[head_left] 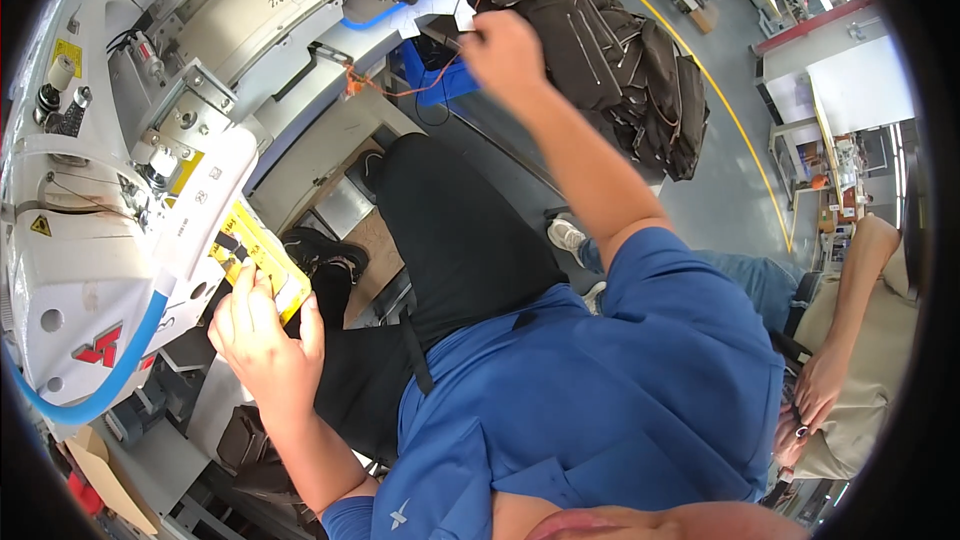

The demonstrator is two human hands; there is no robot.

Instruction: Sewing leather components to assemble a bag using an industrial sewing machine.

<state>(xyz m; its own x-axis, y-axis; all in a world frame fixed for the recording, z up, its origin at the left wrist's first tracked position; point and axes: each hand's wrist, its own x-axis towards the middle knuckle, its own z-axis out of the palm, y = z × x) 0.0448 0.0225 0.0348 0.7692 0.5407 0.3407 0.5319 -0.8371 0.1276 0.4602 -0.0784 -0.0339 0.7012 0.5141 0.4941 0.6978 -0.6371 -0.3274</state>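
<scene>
The right hand (505, 52) is pinched shut on an orange thread (400, 92), which runs taut from the fingers back toward the white sewing machine (120, 210); just beyond it lies a heap of dark brown bags (620, 60). The left hand (258, 335) rests with fingers loosely curled against the machine's yellow label (262, 255), gripping nothing that shows. A blue hose (120, 365) curves below the machine head.
</scene>
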